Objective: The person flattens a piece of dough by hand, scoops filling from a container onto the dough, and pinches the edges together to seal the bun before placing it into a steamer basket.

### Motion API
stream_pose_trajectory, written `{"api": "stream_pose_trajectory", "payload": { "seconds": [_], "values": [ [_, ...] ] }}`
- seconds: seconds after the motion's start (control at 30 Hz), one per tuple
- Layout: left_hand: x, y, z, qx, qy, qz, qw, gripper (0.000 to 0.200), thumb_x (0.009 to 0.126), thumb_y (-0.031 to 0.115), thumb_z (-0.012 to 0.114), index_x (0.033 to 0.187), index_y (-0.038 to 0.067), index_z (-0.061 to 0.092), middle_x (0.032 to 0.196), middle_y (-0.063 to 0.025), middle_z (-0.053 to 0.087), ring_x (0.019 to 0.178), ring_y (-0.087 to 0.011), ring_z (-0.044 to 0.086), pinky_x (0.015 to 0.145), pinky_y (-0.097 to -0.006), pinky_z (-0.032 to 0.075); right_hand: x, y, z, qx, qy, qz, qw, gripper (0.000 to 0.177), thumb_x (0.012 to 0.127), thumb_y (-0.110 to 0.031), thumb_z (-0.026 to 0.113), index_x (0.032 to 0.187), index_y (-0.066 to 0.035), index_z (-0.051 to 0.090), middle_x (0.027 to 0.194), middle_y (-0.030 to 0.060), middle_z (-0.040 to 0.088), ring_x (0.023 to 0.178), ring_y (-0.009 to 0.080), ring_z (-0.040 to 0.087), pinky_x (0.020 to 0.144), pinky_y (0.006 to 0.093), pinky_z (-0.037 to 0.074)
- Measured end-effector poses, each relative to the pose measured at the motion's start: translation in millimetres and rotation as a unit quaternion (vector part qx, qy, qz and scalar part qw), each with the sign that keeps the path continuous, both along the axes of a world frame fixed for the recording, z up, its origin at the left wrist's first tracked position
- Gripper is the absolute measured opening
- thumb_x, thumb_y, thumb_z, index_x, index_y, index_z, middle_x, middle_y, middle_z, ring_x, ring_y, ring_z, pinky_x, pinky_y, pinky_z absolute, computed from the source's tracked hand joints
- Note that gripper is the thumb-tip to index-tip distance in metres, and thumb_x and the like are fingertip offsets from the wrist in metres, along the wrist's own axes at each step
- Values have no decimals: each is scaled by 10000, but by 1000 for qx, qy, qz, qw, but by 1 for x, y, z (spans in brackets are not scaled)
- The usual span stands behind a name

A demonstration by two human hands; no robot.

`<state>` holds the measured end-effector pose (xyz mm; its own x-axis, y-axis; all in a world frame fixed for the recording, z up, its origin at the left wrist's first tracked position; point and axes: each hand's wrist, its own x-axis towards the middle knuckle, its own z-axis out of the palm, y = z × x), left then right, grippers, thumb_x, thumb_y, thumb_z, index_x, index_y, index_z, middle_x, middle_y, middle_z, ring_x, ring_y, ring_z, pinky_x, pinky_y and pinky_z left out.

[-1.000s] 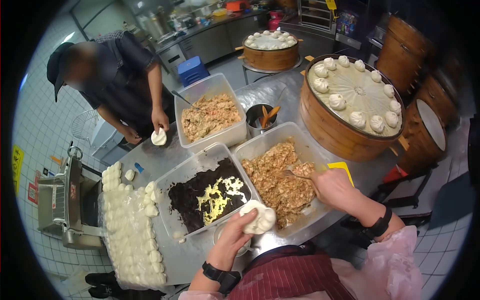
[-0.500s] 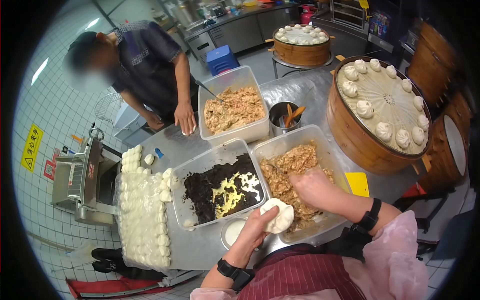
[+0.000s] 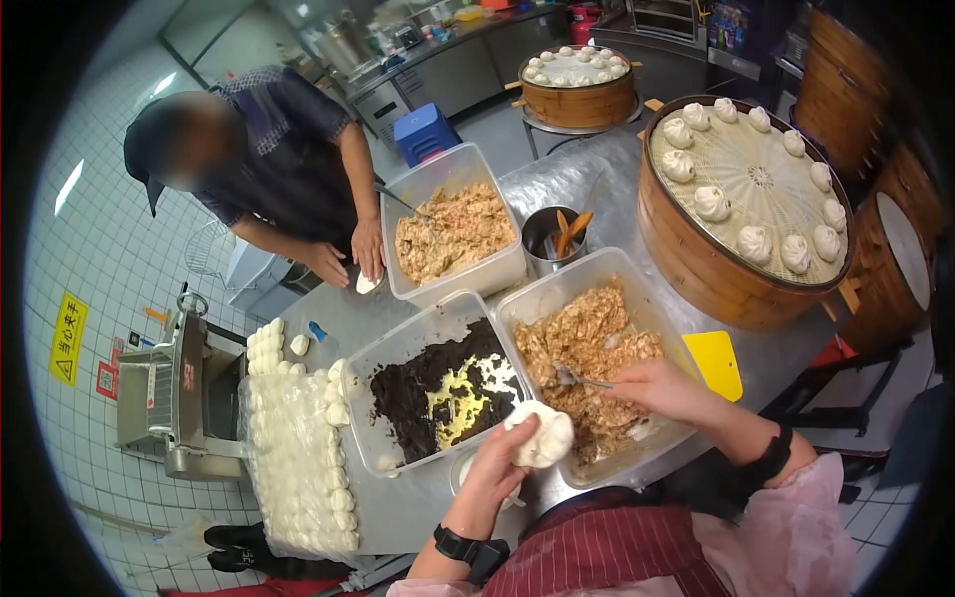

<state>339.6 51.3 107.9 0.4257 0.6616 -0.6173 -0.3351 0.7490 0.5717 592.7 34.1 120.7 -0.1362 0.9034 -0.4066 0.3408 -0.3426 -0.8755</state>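
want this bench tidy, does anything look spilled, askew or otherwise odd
No clear spill or damage. A yellow-and-white patch shows amid the dark filling, odd against its colour; I can't tell whether it's residue or light. One dough ball also sits apart from the dough rows.

Bright ceiling light at upper left, glare on metal tabletop, curved fisheye distortion, black corners, blurred face

This is a commercial kitchen: large bamboo steamers of pleated buns stand on and beyond a metal worktable, with plastic tubs of filling, a dough-rolling machine at the left, tiled walls and stainless counters at the far side.
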Motion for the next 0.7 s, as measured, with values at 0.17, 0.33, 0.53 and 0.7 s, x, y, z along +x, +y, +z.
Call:
{"api": "stream_pose_trajectory", "payload": {
  "seconds": [0.17,0.33,0.53,0.7],
  "values": [
    [-9,24,10,79,-15,123,989,337,919,259,522,1117,-14,510,1059,-128,614,964,-220,622,865,-359,508,24,-23,46,-90,91,-27,991,213,862,-258,602,897,-66,686,596,-25,502,563,52,442,507,220,354],
    [27,37,19,128,-62,13,990,346,898,279,564,1130,35,485,1025,-80,590,920,-179,595,857,-320,484,4,-47,51,25,91,-53,994,220,880,-242,573,935,-50,666,648,3,563,595,82,486,553,248,395],
    [49,32,-9,283,89,31,954,321,815,22,644,1098,54,497,1005,-41,583,905,-120,571,782,-247,473,-13,-53,55,132,-100,-28,986,199,854,-248,548,911,-92,658,703,147,605,631,280,595,583,351,455],
    [23,34,-12,370,158,59,914,316,810,-3,617,1100,46,502,1002,-47,592,879,-123,585,769,-257,484,-5,-50,59,151,-73,-40,985,192,852,-246,533,859,-93,649,683,154,603,624,339,592,581,406,458]
  ]
}}
